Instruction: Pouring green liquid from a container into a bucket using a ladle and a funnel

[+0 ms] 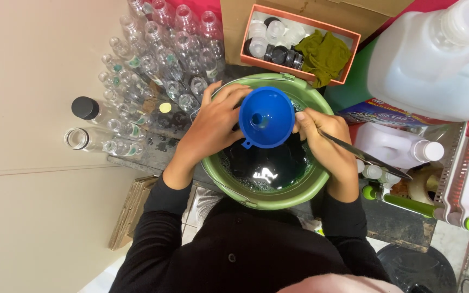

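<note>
Left hand curled round the blue funnel over the green bucket of dark liquid at centre, right hand pinching a thin metal tool beside it, empty clear bottles far left.

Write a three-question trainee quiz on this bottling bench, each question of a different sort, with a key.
1. True or false: the blue funnel is held over the green bucket.
2. Which lies in the orange box beside the caps? A) an olive-green cloth B) a sponge C) a brush
3. Fill in: the right hand holds a thin metal ____, while the left hand steadies the funnel.

Key
1. True; dark liquid shows in the bucket beneath it.
2. A
3. Rod. It is slim and shiny and angles away to the right; whether it is a knife or a stirrer cannot be told.
</note>
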